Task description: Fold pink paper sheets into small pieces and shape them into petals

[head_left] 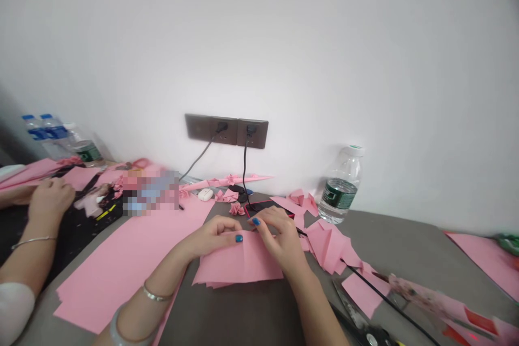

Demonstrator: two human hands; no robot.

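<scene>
Paper, pink, layered and creased near its middle, is pinched at its upper edge by both hands, just above the grey table. The left hand presses its blue-nailed thumb flat on the near face, fingers curled behind; the right hand brings thumb and forefinger together at the top, though the exact contact is partly hidden. Just behind the right hand lies a red-edged phone, a small folded flower beside it. To the left, long pink sheets spread across the table; to the right are loose pink pieces, with scissors nearer the viewer. Farther back, a water bottle stands upright close to the wall, where a black cable drops from the sockets. At far left, a co-worker's hand rests over a black surface.
</scene>
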